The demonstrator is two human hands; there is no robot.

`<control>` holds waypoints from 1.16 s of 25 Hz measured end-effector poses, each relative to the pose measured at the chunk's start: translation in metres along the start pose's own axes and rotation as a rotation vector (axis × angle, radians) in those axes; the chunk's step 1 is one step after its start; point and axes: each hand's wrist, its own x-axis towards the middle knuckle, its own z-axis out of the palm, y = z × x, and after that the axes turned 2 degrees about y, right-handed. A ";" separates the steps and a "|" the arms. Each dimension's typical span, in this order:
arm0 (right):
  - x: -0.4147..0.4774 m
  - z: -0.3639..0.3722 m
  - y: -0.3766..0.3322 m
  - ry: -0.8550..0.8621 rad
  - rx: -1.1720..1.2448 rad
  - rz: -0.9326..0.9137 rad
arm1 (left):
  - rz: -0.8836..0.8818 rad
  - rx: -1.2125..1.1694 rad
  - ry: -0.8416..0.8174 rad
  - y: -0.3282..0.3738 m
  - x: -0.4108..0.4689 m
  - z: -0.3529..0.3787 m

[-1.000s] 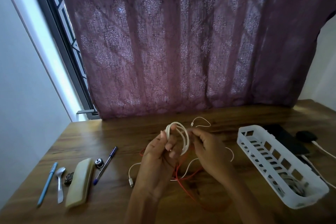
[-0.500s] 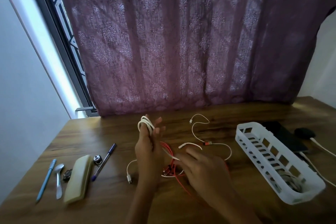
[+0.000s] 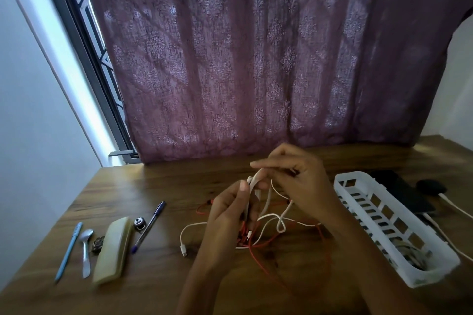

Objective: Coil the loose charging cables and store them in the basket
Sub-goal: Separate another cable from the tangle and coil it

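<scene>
Over the middle of the wooden table, my left hand grips a small coil of white charging cable, its loops rising between thumb and fingers. My right hand is raised just above and to the right, pinching a strand of the same white cable near the coil's top. The loose end trails down to a plug on the table. A red cable lies tangled under both hands. The white slotted basket stands to the right, with a coiled cable in its near end.
At the left lie a blue pen, a spoon, a beige case, a small round object and a dark pen. A black device and a black charger with a white lead sit behind the basket. A purple curtain hangs behind.
My right hand rose from the table to the top of the coil with a strand. My left hand turned and lowered slightly, still holding the white coil.
</scene>
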 end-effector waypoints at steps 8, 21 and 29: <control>-0.012 0.018 0.027 0.074 0.085 0.313 | -0.039 -0.549 -0.002 0.003 0.003 0.002; -0.069 0.029 0.016 -0.321 -0.736 -0.030 | 0.334 0.353 0.351 -0.016 0.017 -0.016; -0.037 0.003 -0.016 -0.205 -0.687 -0.288 | 0.172 0.442 0.053 -0.028 0.006 -0.016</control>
